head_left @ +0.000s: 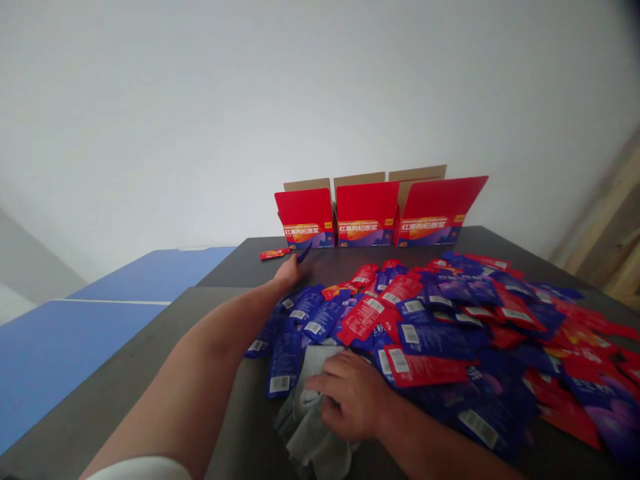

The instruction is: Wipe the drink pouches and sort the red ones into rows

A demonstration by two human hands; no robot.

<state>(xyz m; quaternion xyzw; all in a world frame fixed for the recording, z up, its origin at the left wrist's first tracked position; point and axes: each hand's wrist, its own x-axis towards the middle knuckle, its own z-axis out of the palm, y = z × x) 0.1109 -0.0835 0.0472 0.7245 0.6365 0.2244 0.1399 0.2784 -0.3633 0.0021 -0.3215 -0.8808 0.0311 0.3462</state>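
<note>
My left hand (289,271) reaches far forward over the table, closed on a dark blue pouch (304,253) seen nearly edge-on. Just beyond it, to the left, a red and orange pouch (275,254) lies by itself. Close to me, my right hand (353,393) has its fingers curled on a crumpled grey cloth (316,433). Part of that cloth is hidden beneath the hand. A wide heap of red and blue pouches, including a red pouch (364,319) and a blue pouch (285,362), spreads around and to the right of the right hand.
Three open red cartons, left (307,217), middle (367,213) and right (435,212), stand in a row at the back of the dark table (225,267), against a white wall. A blue table (100,347) adjoins on the left. Wooden boards (617,233) lean at the right.
</note>
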